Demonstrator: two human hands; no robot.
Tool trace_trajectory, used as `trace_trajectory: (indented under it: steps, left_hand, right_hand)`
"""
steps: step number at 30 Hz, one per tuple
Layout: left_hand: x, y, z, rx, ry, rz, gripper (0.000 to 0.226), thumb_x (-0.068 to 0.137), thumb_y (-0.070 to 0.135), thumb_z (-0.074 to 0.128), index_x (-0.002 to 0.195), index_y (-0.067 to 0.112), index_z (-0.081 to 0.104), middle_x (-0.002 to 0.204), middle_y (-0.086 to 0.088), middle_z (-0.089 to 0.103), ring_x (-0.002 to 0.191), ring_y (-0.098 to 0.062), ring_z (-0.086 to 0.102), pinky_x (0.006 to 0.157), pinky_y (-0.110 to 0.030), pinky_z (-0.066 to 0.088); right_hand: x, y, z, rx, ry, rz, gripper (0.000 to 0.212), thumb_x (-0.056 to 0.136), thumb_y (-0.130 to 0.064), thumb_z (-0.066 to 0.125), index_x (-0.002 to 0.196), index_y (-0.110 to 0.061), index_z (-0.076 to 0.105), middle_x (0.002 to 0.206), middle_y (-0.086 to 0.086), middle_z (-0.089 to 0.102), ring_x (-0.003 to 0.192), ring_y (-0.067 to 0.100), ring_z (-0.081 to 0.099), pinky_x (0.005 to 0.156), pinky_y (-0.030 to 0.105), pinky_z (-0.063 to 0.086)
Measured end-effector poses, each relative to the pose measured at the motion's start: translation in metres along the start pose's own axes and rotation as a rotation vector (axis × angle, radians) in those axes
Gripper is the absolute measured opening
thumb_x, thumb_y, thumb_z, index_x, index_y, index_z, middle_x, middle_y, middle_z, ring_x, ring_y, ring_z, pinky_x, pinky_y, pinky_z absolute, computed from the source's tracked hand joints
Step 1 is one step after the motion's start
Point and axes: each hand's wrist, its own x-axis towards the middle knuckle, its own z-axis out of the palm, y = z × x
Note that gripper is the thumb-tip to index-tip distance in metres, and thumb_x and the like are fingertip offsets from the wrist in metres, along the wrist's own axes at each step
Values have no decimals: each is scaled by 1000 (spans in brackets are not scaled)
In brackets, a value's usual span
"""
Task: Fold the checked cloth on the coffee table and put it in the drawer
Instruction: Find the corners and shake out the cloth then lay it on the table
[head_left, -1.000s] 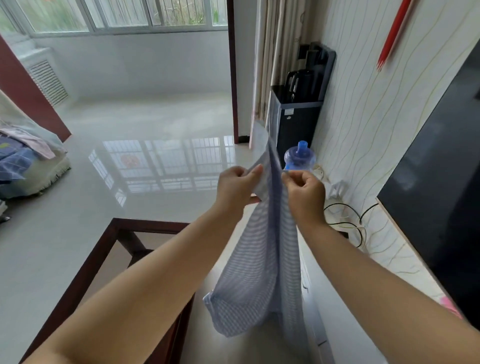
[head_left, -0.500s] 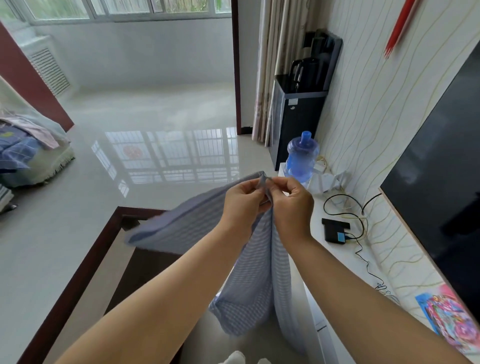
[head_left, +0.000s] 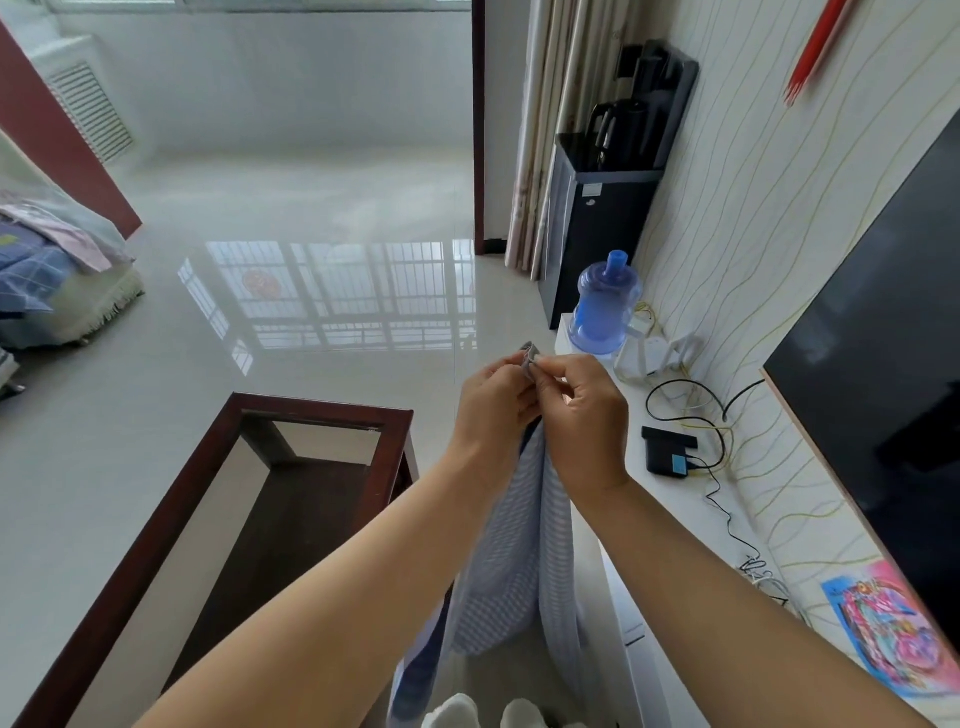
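The blue-and-white checked cloth (head_left: 524, 551) hangs folded in the air between the coffee table and the white cabinet. My left hand (head_left: 493, 410) and my right hand (head_left: 584, 415) meet at its top, both pinching the cloth's upper corners together. The cloth drops straight down between my forearms to about my feet. The glass-topped coffee table (head_left: 218, 488) with a dark wood frame lies to the left, with nothing of the cloth on it. A drawer front (head_left: 636, 654) shows on the white cabinet at the lower right; it looks shut.
The white cabinet top (head_left: 670, 514) carries a small blue water jug (head_left: 602, 306), a black box (head_left: 667, 454), cables and a colourful picture (head_left: 888, 629). A black television (head_left: 883, 395) hangs on the right wall. A dark water dispenser (head_left: 597, 218) stands beyond. A sofa with clothes (head_left: 47, 270) sits far left.
The cloth's left flap, swung out over the table half a second ago, has fallen in and hangs straight. My hands dropped lower and closed together at the top corners.
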Motion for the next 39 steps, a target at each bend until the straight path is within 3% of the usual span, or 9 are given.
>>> trace_trajectory:
  steps: [3, 6, 11, 23, 28, 32, 36, 38, 39]
  left_hand:
    - [2, 0, -3, -169, 0, -113, 24, 92, 12, 40, 93, 3, 63, 81, -12, 66, 82, -23, 63, 90, -34, 47]
    - [3, -2, -6, -296, -41, -146, 29, 88, 16, 40, 102, 2, 61, 94, -14, 64, 92, -25, 60, 98, -37, 40]
    - [7, -4, -11, -365, -122, -135, 34, 95, 25, 32, 108, 6, 58, 97, -10, 63, 93, -21, 59, 89, -31, 42]
    - [23, -6, -29, -430, -45, -138, 44, 100, 35, 27, 96, 4, 58, 83, -11, 66, 82, -19, 61, 85, -29, 44]
    - [27, -13, -24, -403, -19, -126, 48, 101, 35, 23, 97, 4, 60, 87, -10, 72, 89, -20, 67, 84, -30, 48]
    - [25, -17, -19, -396, -26, -125, 48, 101, 34, 24, 103, 4, 61, 93, -11, 69, 98, -22, 61, 98, -33, 42]
    - [24, -17, -20, -227, -29, -91, 38, 101, 24, 27, 118, 1, 53, 117, -20, 61, 111, -27, 58, 104, -36, 41]
    - [27, -19, -25, 60, 30, -2, 33, 98, 13, 40, 130, 4, 38, 120, -22, 60, 104, -23, 62, 89, -27, 51]
    - [28, -21, -30, 298, 84, 44, 45, 95, 13, 48, 135, 11, 29, 114, -17, 64, 95, -16, 65, 78, -21, 53]
  right_hand:
    - [4, 1, -1, -75, -28, -71, 11, 87, -14, 67, 94, -8, 71, 88, 5, 70, 83, 20, 65, 73, 36, 55]
    - [9, 3, -3, -113, -35, -107, 11, 86, -13, 67, 93, -5, 72, 87, 7, 70, 82, 21, 65, 72, 34, 55]
    - [15, 4, 2, -208, -40, -157, 11, 88, -12, 65, 91, -4, 71, 84, 8, 68, 78, 23, 64, 67, 33, 54]
    - [27, 18, 6, 17, -245, -105, 24, 83, 0, 67, 107, -3, 70, 101, 5, 68, 95, 15, 65, 88, 29, 54]
    - [20, 24, 16, 47, -115, -39, 18, 85, -5, 66, 103, -5, 70, 95, -3, 64, 89, 7, 62, 84, 19, 52]
    - [11, 27, 26, 38, 5, 11, 15, 87, -4, 64, 101, -3, 68, 95, 5, 66, 88, 10, 60, 83, 11, 47]
    - [16, 26, 29, 33, 55, 111, 9, 91, -10, 60, 94, -4, 67, 90, 8, 67, 82, 13, 59, 75, 6, 42]
    - [23, 27, 28, 54, 44, 193, 11, 92, -13, 59, 93, -5, 66, 90, 8, 67, 83, 17, 60, 76, 17, 46]
    - [26, 27, 28, 58, 42, 222, 11, 92, -12, 58, 93, -4, 65, 90, 9, 68, 83, 18, 60, 76, 22, 47]
